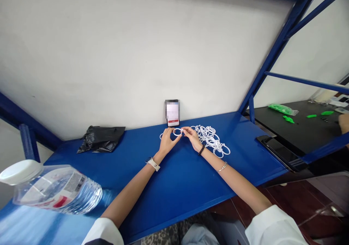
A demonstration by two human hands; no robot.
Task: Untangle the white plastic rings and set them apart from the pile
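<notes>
Near left, almost under the camera: clear water bottle (54,190) with a white cap, lying on its side at the worktop (174,194) edge, well apart from the hands and probably parked there to keep the middle free.

Both forearms reach out over the blue worktop. There is a watch (152,163) on the left wrist, and a dark bead bracelet (201,150) and a thin bangle (223,166) on the right arm.

Mid-far centre: left hand (168,143) and right hand (192,137) are close together, each pinching one side of a single white ring (177,131) with the fingertips. The two-sided pinch likely steadies the ring and lifts it just off the surface. Whether it touches the worktop can't be told.

Just right of the right hand, touching its far side: pile of white rings (211,139), loose and tangled, looks kept within easy reach of that hand.

Far left: crumpled black bag (100,138) against the wall, out of the way.

Far centre: phone (172,113) propped upright on the wall, screen facing the person, presumably for viewing.

Right edge: dark flat device (278,150). Beyond it is a separate black worktop (300,132) with green parts (283,109) and another person's hand (344,123) at the frame edge.
</notes>
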